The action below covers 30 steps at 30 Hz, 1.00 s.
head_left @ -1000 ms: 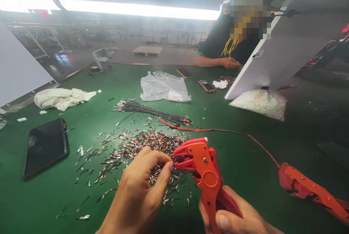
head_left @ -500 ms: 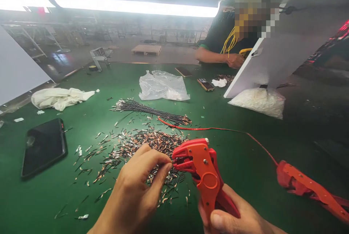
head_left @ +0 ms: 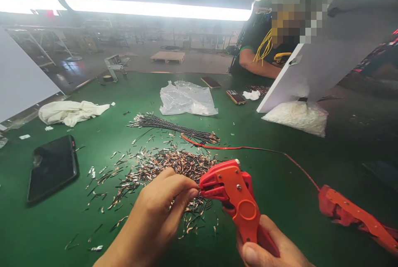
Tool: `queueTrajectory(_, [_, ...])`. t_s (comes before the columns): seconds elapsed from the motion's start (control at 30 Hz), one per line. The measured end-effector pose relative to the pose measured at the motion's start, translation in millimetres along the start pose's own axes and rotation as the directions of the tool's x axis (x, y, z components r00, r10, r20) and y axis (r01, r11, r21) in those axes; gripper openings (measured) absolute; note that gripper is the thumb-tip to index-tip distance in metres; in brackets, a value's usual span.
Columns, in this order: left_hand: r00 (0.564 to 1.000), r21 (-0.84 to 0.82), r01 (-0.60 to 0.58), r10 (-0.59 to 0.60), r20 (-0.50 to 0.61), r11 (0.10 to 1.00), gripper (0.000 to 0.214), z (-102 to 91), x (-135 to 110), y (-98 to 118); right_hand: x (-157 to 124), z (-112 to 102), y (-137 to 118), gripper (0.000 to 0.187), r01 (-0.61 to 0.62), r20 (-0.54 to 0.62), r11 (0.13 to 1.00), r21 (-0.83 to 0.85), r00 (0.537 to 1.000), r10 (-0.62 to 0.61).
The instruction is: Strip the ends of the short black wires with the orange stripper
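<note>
Wire stripper [head_left: 244, 209] gripped in right hand [head_left: 273, 247]; left hand [head_left: 163, 209] pinched closed at its nose, contents unclear. Green tabletop [head_left: 258, 171], pallet [head_left: 168, 56] on floor [head_left: 202, 63] beyond.

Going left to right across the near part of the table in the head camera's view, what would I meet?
Black phone → left hand → red-orange pliers gripped by the right hand → second pair of pliers.
</note>
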<state>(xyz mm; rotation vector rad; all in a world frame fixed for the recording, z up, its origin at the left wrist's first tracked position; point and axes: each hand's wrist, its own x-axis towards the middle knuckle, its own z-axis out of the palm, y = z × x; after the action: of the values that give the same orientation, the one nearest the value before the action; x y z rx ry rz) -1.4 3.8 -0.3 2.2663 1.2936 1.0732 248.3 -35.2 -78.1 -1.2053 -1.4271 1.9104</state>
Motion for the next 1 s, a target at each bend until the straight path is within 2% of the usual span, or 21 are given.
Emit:
queueTrajectory(0.07, [1.000,0.006,-0.007,0.007,0.000,1.000,0.022,-0.4,0.8,-0.1,0.5,1.2,-2.6,0.058,0.000,-0.005,1.000,-0.028,1.000,-0.001])
queueTrajectory(0.23, [1.000,0.019,-0.006,0.007,-0.015,1.000,0.020,-1.3,2.3,0.6,7.6,5.0,-28.5,0.059,0.053,0.195,0.998,0.039,0.979,-0.059])
queueTrajectory(0.33, [1.000,0.016,-0.012,0.012,-0.025,1.000,0.021,-2.6,2.8,-0.2,7.6,4.5,-40.9,0.056,0.070,0.228,0.996,0.052,0.970,-0.081])
queueTrajectory(0.5, [0.999,-0.010,-0.036,0.036,0.004,0.999,0.023,-5.9,4.8,-1.5,7.2,0.7,-38.3,0.053,0.095,0.312,0.995,0.029,0.945,-0.099])
queueTrajectory(0.73, [0.997,-0.038,-0.071,0.071,0.024,0.997,0.021,-5.1,1.4,-3.7,8.4,1.9,-34.3,0.055,0.103,0.294,0.994,0.048,0.949,-0.112])
queueTrajectory(0.9, [0.999,-0.076,-0.044,0.047,0.028,0.996,0.018,-1.0,-6.3,-10.4,4.0,8.5,-37.5,0.053,0.102,0.169,0.991,0.088,0.979,-0.116])
queueTrajectory(1.0, [0.997,-0.067,-0.065,0.067,0.023,0.996,0.018,-0.8,-7.3,-12.6,4.0,7.0,-33.0,0.055,0.087,0.178,0.994,0.070,0.979,-0.098])
